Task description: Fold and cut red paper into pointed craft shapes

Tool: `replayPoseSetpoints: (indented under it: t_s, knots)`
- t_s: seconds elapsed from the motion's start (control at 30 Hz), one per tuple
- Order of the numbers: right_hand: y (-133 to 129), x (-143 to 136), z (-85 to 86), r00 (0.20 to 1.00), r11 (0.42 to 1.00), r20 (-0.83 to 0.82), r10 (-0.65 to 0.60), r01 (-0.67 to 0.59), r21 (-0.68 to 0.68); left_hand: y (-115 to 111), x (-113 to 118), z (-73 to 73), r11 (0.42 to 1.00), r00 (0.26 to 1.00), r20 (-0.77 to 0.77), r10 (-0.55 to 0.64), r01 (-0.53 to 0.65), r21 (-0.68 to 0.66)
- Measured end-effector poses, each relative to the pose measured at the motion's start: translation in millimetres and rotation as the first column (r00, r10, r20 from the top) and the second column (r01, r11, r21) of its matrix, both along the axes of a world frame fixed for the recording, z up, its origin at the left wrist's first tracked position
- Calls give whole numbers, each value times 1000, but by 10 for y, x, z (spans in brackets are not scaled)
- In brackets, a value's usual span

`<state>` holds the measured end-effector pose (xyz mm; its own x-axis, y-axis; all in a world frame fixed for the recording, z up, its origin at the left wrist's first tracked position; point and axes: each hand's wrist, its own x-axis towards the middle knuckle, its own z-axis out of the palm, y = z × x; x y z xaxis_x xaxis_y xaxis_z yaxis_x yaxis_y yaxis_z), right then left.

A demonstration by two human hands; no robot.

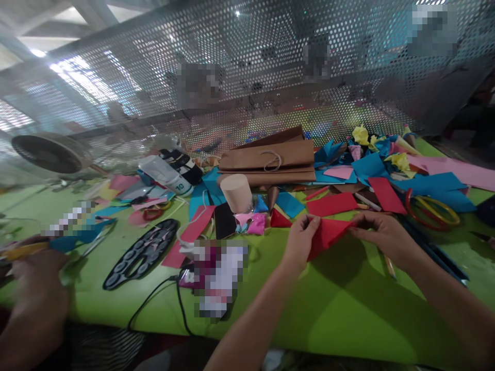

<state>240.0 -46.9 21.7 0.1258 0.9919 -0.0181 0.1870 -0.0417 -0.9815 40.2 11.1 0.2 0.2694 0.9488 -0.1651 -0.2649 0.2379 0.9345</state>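
Observation:
A folded piece of red paper [328, 238] is held up over the green table [332, 309], right of the middle. My left hand [300, 238] pinches its left edge between thumb and fingers. At its pointed right corner, my right hand [381, 234] grips with the fingertips. Just left of my left hand lies a small red paper cone [279, 219], with small pink and blue pieces [256, 223] beside it. Flat red strips [332, 204] are behind the held paper.
Brown folded paper [266, 159], a beige cylinder [236, 193], a bottle [166, 175] and colored scraps line the back. Scissors with red and yellow handles [435, 211] lie right. Another person's arm [36, 304] is at left. A cable [152, 299] crosses the front.

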Motion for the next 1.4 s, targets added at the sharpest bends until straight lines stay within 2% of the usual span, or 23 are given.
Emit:
replayPoseSetpoints:
  t_s: [0.1,0.2,0.3,0.5,0.63,0.77,0.87,1.07,1.4]
  knots:
    - [-4,-45,12,991,996,-128,49,-58,-61,-4,5,13,999,998,50,38,-37,-32]
    - [-4,-95,-10,969,995,-237,66,-83,-63,-24,29,25,996,995,92,47,-39,-84]
    - [6,-124,-75,960,998,-279,6,-21,-52,-52,62,30,992,994,105,27,-14,-125]
    - [13,-121,-206,977,993,-190,-98,110,52,-94,101,27,983,991,130,-1,25,-184]
    - [9,-150,-204,944,982,-297,-144,173,72,-96,110,29,982,990,142,9,18,-189]
    - [12,-168,-160,899,972,-402,-175,222,73,-81,104,34,987,993,119,-16,35,-157]
    - [10,-146,-120,881,974,-443,-167,218,66,-64,65,60,994,995,85,-53,60,-86]
    - [8,-75,-99,905,984,-408,-118,161,74,-28,-63,136,967,967,-4,-255,255,24]
    - [-6,-65,-73,938,988,-330,-110,140,69,-67,-101,237,915,924,-148,-351,373,156]
